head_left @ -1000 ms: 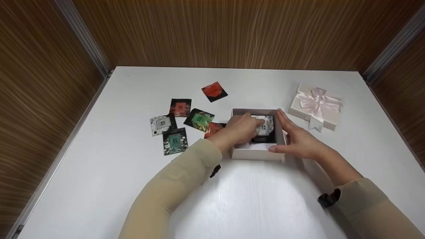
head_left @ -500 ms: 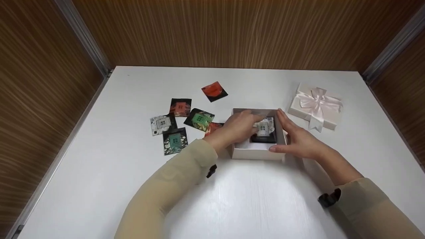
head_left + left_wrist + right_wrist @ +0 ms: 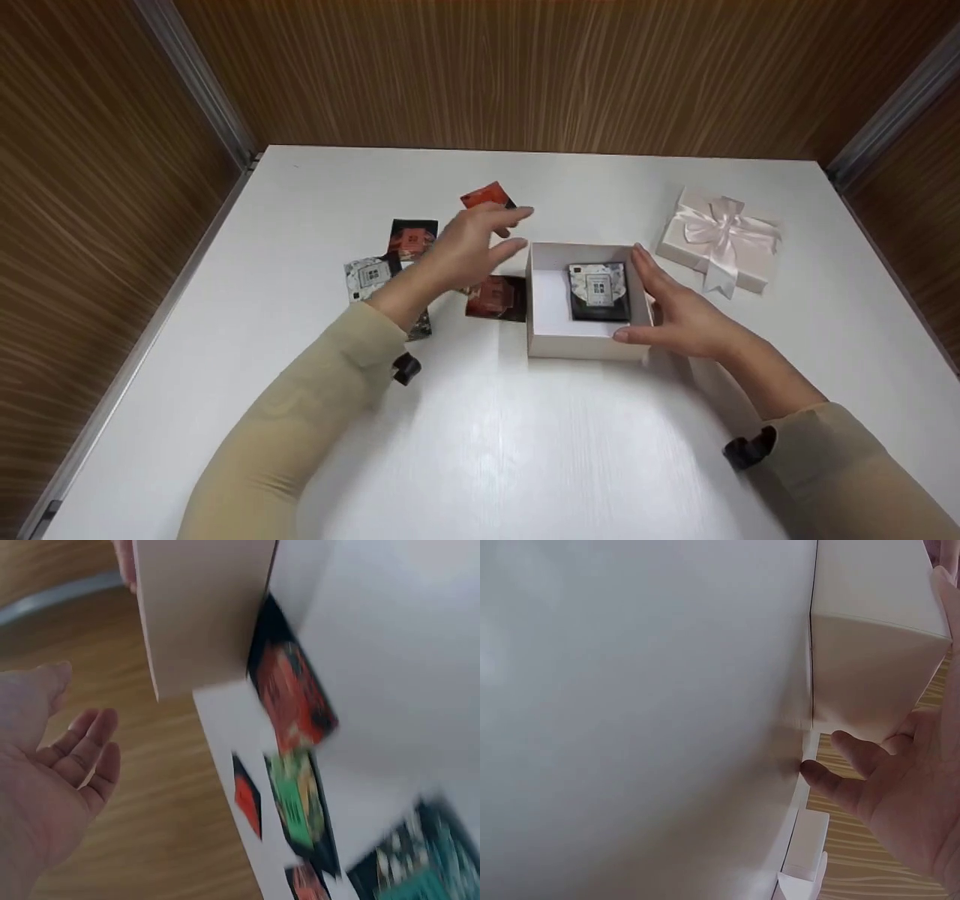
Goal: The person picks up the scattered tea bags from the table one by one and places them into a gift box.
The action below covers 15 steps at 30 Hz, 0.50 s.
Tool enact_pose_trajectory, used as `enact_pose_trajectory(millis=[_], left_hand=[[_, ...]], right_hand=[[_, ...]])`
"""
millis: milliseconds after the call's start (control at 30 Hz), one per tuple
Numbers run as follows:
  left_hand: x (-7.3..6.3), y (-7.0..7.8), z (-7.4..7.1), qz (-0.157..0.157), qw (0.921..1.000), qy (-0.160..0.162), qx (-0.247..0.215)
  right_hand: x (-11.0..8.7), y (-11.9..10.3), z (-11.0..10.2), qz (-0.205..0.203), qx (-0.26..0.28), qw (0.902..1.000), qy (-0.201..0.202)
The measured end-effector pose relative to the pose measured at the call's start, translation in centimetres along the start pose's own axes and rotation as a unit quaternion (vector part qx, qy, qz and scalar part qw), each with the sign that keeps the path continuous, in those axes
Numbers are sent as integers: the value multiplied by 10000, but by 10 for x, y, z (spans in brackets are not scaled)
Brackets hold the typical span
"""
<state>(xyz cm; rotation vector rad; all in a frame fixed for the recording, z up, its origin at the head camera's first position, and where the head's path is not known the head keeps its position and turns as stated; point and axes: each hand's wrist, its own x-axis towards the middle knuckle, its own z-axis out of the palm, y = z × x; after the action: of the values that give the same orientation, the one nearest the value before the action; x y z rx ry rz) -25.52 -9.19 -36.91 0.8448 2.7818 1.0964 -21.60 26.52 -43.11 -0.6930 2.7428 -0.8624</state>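
Observation:
In the head view a white open box holds a black-and-white flat sachet lying on its floor, toward the right side. My right hand rests along the box's right side, thumb over the front rim and forefinger at the far corner. The right wrist view shows its other fingers extended below the box wall. My left hand hovers left of the box, fingers spread with nothing in them. Beneath and around it lie a red-and-black sachet, another red sachet and a green sachet.
A white lid with a pink ribbon bow lies behind and right of the box. Left of my left hand are a dark red sachet, a white sachet and a partly covered teal one. Wood-grain panels enclose the table.
My left hand has come out of the box and moved left and up over the loose sachets, leaving the black-and-white sachet inside. My right hand stays on the box.

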Motion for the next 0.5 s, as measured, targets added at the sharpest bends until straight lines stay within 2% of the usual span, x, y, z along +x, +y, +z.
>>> enact_pose_trajectory(millis=[167, 333, 400, 500], left_hand=[[-22, -33, -30, -483, 9973, 500, -216], [-47, -66, -49, -892, 9906, 803, -659], [-55, -79, -54, -1007, 9887, 893, -666], [-66, -98, -59, -1255, 9866, 952, -425]], right_hand=[[-1, 1, 1, 24, -30, 10000, -18], [-1, 0, 1, 59, -56, 10000, -27], [-1, 0, 1, 58, -57, 10000, -23], [-1, -1, 0, 51, -57, 10000, -14]])
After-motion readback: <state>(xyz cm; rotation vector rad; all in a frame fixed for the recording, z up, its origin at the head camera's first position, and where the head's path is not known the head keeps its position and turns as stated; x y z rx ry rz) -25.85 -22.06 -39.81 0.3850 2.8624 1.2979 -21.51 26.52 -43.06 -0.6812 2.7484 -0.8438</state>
